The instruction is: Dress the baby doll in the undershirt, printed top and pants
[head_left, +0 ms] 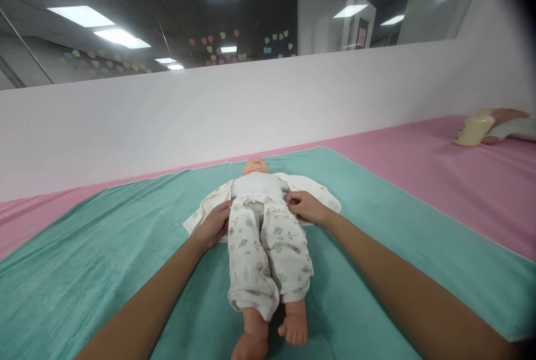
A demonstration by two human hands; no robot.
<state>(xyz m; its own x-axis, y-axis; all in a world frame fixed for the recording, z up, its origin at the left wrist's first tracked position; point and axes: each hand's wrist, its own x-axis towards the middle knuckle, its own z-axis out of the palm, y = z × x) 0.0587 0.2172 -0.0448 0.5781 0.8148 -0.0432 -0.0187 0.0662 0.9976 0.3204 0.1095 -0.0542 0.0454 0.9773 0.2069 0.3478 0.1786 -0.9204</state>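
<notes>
A baby doll (pixel 256 165) lies on its back, bare feet toward me. White patterned pants (pixel 246 243) cover its legs up to the waist. Under its upper body a white patterned jacket (pixel 312 186) is spread out to both sides, and a plain white top covers the chest. My left hand (pixel 214 225) is at the waistband on the left side, fingers curled against the cloth. On the other side my right hand (pixel 305 206) pinches the waistband edge of the pants. The left fingertips are partly hidden by the pants.
The doll lies on a teal towel (pixel 167 220) over a pink cover (pixel 473 192). At the far right another doll (pixel 508 125) or its limbs rest near a cream-coloured object (pixel 475 128). A white wall (pixel 125 125) with windows above closes off the back.
</notes>
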